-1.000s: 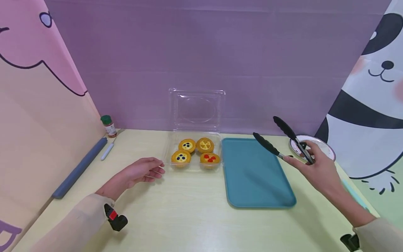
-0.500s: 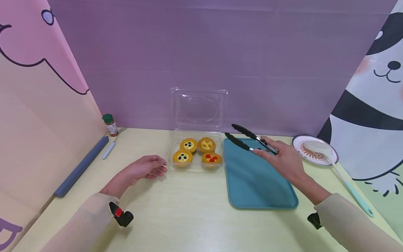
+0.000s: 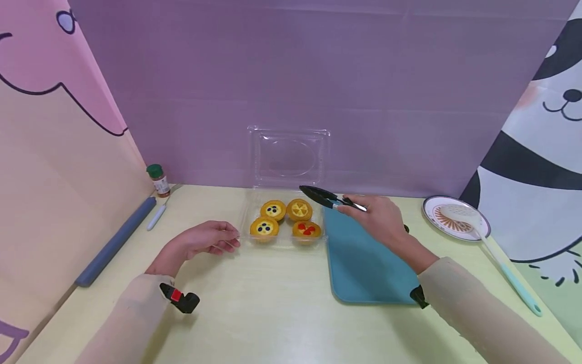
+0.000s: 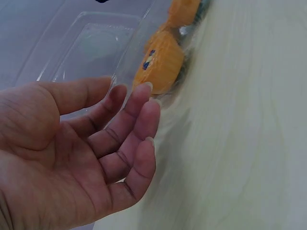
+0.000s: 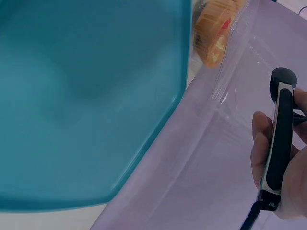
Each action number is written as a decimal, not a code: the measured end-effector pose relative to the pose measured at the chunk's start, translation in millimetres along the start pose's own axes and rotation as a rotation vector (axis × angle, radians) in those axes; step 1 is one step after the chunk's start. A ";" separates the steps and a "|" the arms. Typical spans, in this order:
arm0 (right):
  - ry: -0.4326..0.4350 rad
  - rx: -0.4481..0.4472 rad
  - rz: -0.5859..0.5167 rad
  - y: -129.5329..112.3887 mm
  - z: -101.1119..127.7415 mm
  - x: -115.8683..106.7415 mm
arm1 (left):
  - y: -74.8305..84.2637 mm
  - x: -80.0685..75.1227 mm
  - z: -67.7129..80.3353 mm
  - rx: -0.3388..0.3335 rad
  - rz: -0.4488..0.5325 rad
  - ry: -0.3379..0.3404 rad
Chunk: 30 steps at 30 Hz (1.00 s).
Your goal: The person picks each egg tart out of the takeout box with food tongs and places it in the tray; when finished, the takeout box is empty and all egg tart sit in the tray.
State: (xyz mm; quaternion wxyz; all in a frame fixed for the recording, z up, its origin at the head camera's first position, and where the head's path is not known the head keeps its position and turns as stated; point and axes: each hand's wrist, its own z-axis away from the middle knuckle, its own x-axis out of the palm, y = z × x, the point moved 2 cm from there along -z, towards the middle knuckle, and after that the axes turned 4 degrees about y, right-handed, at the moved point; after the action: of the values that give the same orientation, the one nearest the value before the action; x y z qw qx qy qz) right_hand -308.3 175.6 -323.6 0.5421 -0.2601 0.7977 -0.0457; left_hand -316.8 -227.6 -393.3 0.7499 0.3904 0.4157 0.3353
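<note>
Swinging leftward, the right hand (image 3: 379, 218) now grips black tongs (image 3: 328, 197), arms nearly closed above the tarts (image 3: 285, 219) in the clear box (image 3: 244, 218). Left hand (image 3: 205, 241), relaxed open, holds nothing beside it. Better steady the box, spread the arms, lower gently.

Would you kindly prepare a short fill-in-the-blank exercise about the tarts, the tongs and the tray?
1. The clear container holds ____ tarts.
2. The right hand holds black ____.
3. The tray beside the container is ____ in colour.
4. The left hand rests on the table, holding ____.

Missing words: four; tongs; teal; nothing
</note>
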 end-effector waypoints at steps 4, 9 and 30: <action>-0.035 -0.024 -0.020 -8.2 -9.0 9.5 | -1.5 -2.4 -2.1 0.004 -0.013 -0.013; -0.093 -0.014 -0.033 -11.7 -17.8 22.5 | -2.4 -2.9 -4.8 -0.007 0.005 -0.018; -0.237 -0.130 0.244 -21.3 -44.1 38.5 | -4.8 -2.3 -6.3 0.050 0.064 -0.007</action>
State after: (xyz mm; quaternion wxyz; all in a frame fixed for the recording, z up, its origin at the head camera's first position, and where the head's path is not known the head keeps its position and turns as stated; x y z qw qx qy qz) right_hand -350.4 130.1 -330.4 0.6160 -0.1995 0.7550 0.1030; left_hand -322.5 -229.9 -398.8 0.7303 0.4234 0.4086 0.3470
